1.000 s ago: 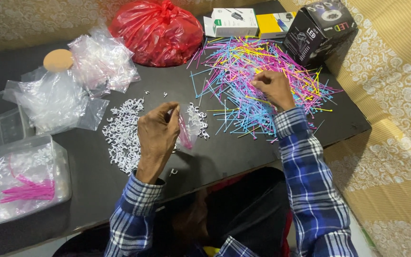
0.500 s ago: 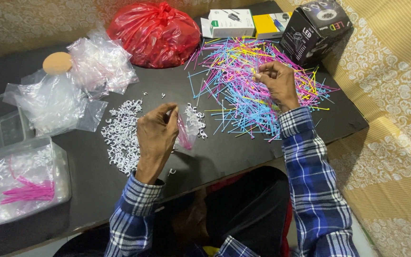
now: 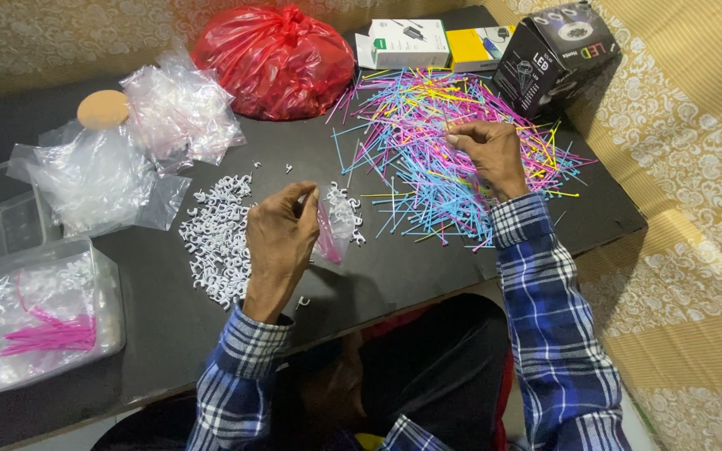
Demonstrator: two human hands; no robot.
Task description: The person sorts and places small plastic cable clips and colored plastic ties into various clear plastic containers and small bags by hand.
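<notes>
1. The left hand (image 3: 282, 238) is in the lower middle of the frame, raised a little over the dark surface (image 3: 428, 267). It is closed around a small clear bag (image 3: 332, 230) that has some pink sticks inside; the thumb and fingers pinch the bag at its upper edge.
2. The right hand (image 3: 485, 154) is in the upper right of the frame, on top of the pile of colored sticks (image 3: 428, 134). Its fingertips are bent down and pinched together on the sticks; if it already grips a stick, I cannot tell.
3. The pile has blue, pink, purple and yellow thin sticks, spread wide over the upper right part of the surface.
4. Just left of the left hand lies a heap of small white clips (image 3: 219, 238). A few more white clips are beside the small bag.
5. At the upper middle there is a red plastic bag (image 3: 273, 58), tied at the top.
6. Left of it are crumpled clear plastic bags (image 3: 177, 108), and a round tan lid (image 3: 104, 108) is near them.
7. At the lower left stands a clear plastic container (image 3: 43, 321) holding bags and a bundle of pink sticks (image 3: 48, 336).
8. At the top right are a white box (image 3: 411, 43), a yellow box (image 3: 478, 48) and a black box (image 3: 555, 57), the black one touching the edge of the stick pile.
9. Both sleeves are blue plaid.
</notes>
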